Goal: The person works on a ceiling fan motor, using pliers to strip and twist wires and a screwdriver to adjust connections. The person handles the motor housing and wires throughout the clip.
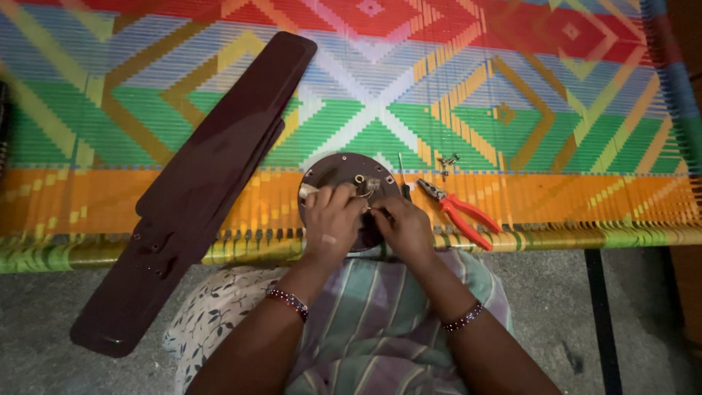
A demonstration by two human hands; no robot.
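- Head view: the round brown fan motor housing [349,178] sits at the woven cot's [512,88] near edge, close enough to work from above.
- Left hand [330,219] curls over its rim at seven o'clock, apparently steadying it.
- Right hand [402,223] pinches something small at its centre; what, I cannot tell.
- Red-handled pliers [461,212] and loose screws [446,162] lie at three o'clock, within reach.
- Stacked dark fan blades [197,183] lie at nine o'clock.
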